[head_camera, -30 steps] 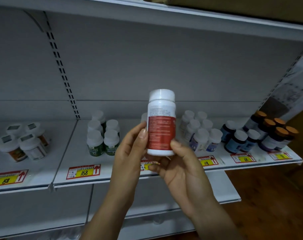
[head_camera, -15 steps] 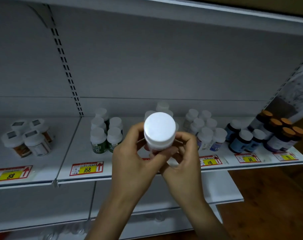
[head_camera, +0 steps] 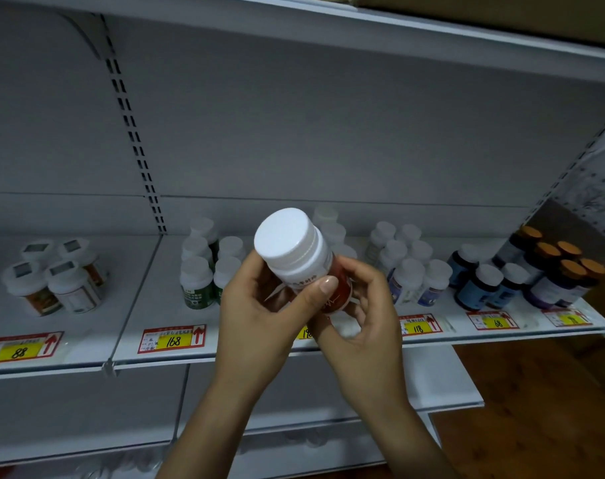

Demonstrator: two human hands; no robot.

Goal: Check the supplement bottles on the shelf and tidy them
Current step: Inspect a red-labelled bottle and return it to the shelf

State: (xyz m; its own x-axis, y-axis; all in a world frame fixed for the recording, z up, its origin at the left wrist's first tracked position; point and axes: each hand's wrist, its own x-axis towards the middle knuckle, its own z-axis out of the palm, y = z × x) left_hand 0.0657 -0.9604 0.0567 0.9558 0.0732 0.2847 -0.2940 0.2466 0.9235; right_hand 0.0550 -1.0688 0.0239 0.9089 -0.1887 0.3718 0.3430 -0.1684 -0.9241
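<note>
The left hand (head_camera: 259, 305) and the right hand (head_camera: 360, 305) meet at the centre of the frame, both wrapped around one red-labelled bottle (head_camera: 304, 267). The left thumb lies across the label; the right fingers curl round the bottle's base. The bottle is tilted, its white cap (head_camera: 284, 233) leaning toward the upper left and facing the camera, held in front of the shelf (head_camera: 138, 288) rather than standing on it.

On the shelf behind, at mid-left, stands a cluster of green-labelled bottles (head_camera: 197, 281), with a price tag reading 168 (head_camera: 173, 338) on the edge below. Far left are orange-labelled bottles (head_camera: 38, 288) above a tag reading 88 (head_camera: 21, 349). Right of the hands stand white-capped bottles with bluish labels (head_camera: 410, 278), then dark blue bottles (head_camera: 477, 281), and at far right orange-capped bottles (head_camera: 564, 271).
</note>
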